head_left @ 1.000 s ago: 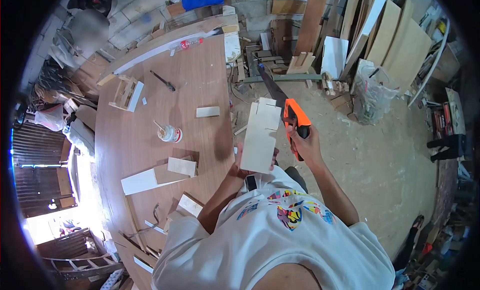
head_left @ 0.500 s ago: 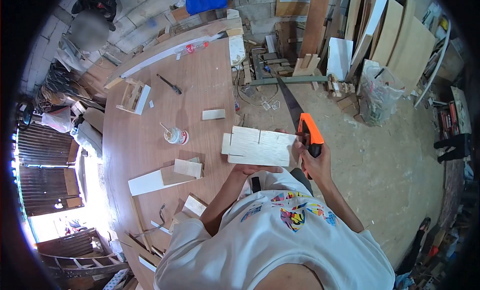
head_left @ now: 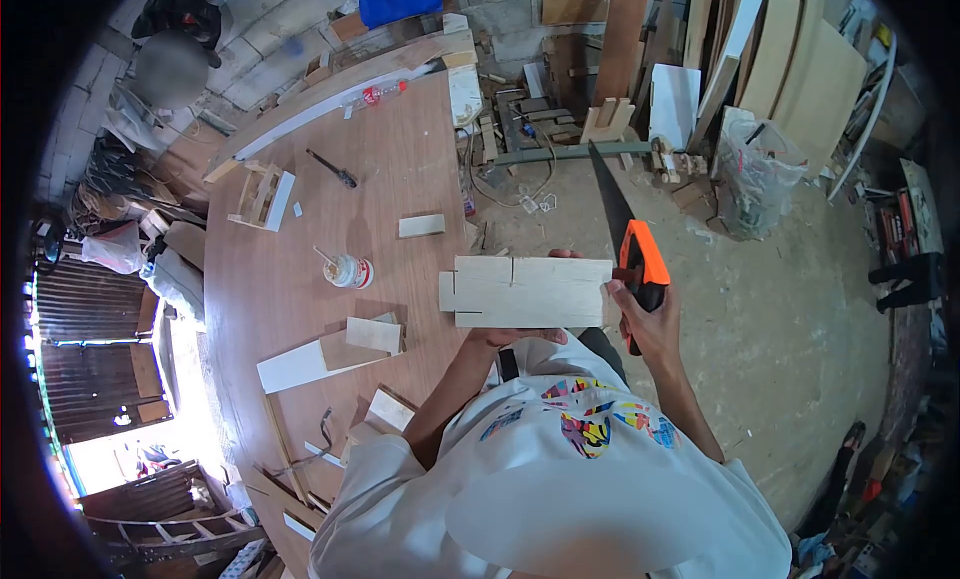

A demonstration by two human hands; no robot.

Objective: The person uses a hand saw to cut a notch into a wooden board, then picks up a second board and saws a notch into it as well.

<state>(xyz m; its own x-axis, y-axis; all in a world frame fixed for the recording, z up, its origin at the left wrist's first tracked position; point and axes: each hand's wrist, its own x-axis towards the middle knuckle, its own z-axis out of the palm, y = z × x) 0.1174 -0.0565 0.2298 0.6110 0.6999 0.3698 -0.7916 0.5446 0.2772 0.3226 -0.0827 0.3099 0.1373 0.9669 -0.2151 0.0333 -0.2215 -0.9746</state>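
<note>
A pale wooden board (head_left: 535, 291) with a few narrow saw cuts and a notched left end lies level in front of my shirt. My left hand (head_left: 512, 336) grips it from underneath; fingertips show past its far edge, while the palm is mostly hidden. In my right hand (head_left: 650, 324) is a handsaw (head_left: 645, 257) with an orange and black handle, its dark blade pointing up and away. The thumb side of that hand is close to the board's right end; whether it touches cannot be made out.
On the brown table (head_left: 400, 149) at left are a glue jar (head_left: 350, 271) with a stick in it, a screwdriver (head_left: 331, 168), a small wood block (head_left: 421, 226) and joined wood pieces (head_left: 375, 335). A plastic bag (head_left: 757, 174) and leaning boards (head_left: 815, 79) stand at the far right.
My right hand has shifted a little to the right with the handsaw, away from the board. The board has turned slightly, so its long edges now run more level.
</note>
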